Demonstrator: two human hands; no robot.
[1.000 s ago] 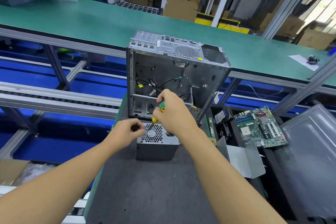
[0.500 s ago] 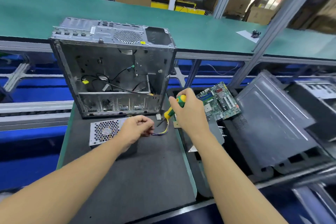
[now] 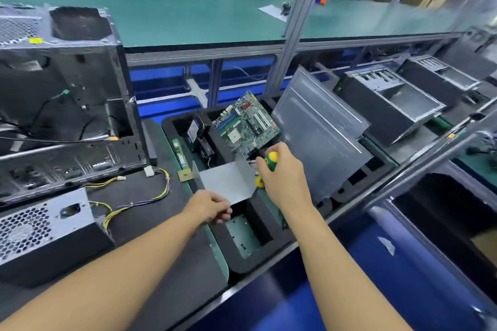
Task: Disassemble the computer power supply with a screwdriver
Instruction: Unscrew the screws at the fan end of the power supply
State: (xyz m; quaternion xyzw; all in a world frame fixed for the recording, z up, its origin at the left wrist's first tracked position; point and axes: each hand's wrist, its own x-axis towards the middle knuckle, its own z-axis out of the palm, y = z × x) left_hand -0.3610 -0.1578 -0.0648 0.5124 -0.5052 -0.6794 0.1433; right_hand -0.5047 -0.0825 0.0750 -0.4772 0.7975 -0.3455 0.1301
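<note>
At my left, on the dark mat (image 3: 150,236), the open computer case (image 3: 61,105) stood biggest of all, gutted, with loose wires trailing inside it. Over to the right a grey side panel (image 3: 317,137) lay tilted at the far side of the black foam tray (image 3: 269,250), whose pockets held a motherboard (image 3: 246,123) and a bent metal plate (image 3: 223,183). The power supply (image 3: 40,228) sat on the mat just in front of the case, fan grille facing up, its cable bundle (image 3: 134,204) sprawled across the mat toward the tray. It lay well apart from both my hands. I judged it a stiff steel box with real weight for its size and sheet edges that could bite. I would take it by its solid side walls, never by the floppy cables or the perforated grille, and brace it flat before putting any torque on a screw. My right hand (image 3: 282,180) hovered over the tray beside the motherboard, fingers wrapped firmly round the green-and-yellow screwdriver (image 3: 269,162), its tip pointing down at the plate's right edge. My left hand (image 3: 208,205) hung at the plate's near corner, above a pocket of the tray. Its fingers (image 3: 223,213) were curled in toward the palm; whether they pinched a screw or merely brushed the plate, I could not tell.
</note>
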